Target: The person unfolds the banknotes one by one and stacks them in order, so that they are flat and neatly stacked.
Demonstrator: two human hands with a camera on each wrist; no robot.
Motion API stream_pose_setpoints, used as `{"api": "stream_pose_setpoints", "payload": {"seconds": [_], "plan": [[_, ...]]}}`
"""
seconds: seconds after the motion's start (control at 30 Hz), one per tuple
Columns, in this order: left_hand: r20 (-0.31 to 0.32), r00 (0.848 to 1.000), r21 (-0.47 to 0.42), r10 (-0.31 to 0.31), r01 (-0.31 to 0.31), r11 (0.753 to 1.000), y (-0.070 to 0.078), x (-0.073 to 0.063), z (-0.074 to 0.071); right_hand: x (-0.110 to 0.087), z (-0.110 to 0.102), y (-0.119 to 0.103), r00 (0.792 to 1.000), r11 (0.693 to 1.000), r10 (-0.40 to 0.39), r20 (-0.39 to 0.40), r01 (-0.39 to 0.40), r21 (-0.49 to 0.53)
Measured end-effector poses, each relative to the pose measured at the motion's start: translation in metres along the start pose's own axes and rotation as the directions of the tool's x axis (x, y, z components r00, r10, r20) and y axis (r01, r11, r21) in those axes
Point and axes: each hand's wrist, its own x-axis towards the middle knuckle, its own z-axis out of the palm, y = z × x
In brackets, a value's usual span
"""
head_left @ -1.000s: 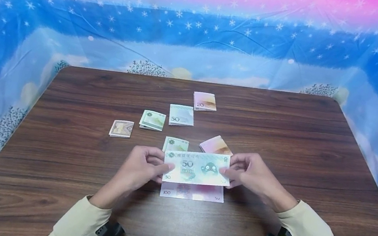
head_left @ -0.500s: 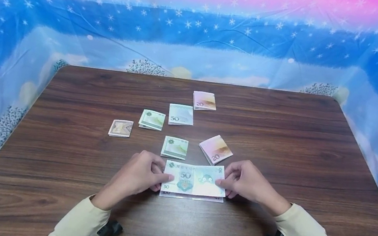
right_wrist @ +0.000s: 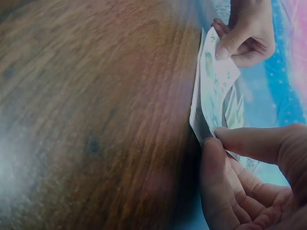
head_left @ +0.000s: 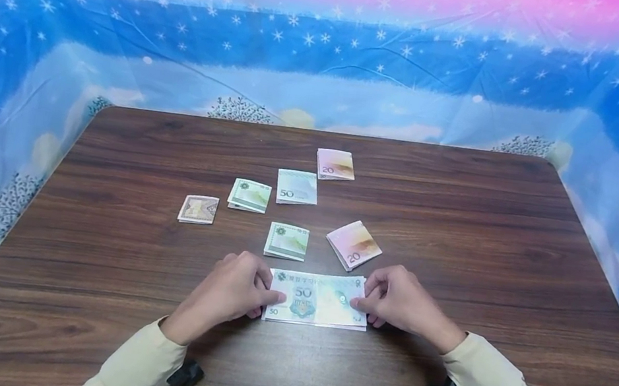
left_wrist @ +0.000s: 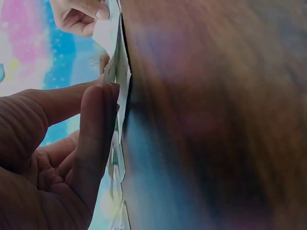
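A green play banknote marked 50 [head_left: 302, 297] is stretched flat between both hands, low over the near middle of the table. Its left end is pinched by my left hand [head_left: 235, 285], thumb on top. At the right end, my right hand [head_left: 401, 300] pinches the same note between thumb and fingers. Just below it lies another banknote [right_wrist: 194, 117], almost wholly covered, with only an edge showing. The right wrist view shows the 50 note bowed and a little apart from the paper underneath.
Beyond the hands lie a folded green note [head_left: 287, 242] and a folded pink 20 note [head_left: 354, 245]. Farther back sit a brown note [head_left: 198, 210], a green note [head_left: 250, 195], a 50 note [head_left: 297, 188] and a pink 20 note [head_left: 335, 165], all folded, on the wooden table [head_left: 487, 246].
Both hands have brought the 50 note down and toward the near side, over the pink 100 note, which is now nearly hidden. The folded notes behind have come fully into view.
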Motion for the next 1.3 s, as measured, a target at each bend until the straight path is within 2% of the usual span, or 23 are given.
{"api": "stream_pose_setpoints", "payload": {"seconds": [0.33,0.5,0.77,1.0,1.17,1.3], "plan": [[-0.022,1.000,0.079,0.022,-0.021,0.997,0.0009,0.0027,0.0036,0.0006,0.0025,0.0000,0.998,0.996,0.026,-0.053,-0.031,-0.085],[-0.029,1.000,0.107,0.008,-0.005,0.994,0.0026,0.0039,0.0039,0.0003,0.0025,0.0011,0.996,0.994,0.059,-0.073,-0.065,-0.092],[-0.085,0.996,0.199,0.018,-0.001,0.980,0.0051,0.0048,0.0070,0.0004,0.0029,0.0033,0.995,0.993,0.056,-0.083,-0.064,-0.099],[-0.110,0.993,0.222,0.029,-0.004,0.975,0.0068,0.0036,0.0076,-0.0004,0.0033,0.0033,0.996,0.993,0.041,-0.081,-0.049,-0.107],[-0.121,0.990,0.217,0.068,-0.040,0.975,0.0068,0.0024,0.0079,-0.0010,0.0030,0.0022,0.997,0.993,0.031,-0.075,-0.039,-0.112],[-0.115,0.989,0.147,0.098,-0.080,0.986,0.0074,0.0021,0.0005,-0.0003,0.0001,-0.0012,0.998,0.994,0.005,-0.070,-0.013,-0.107]]}}
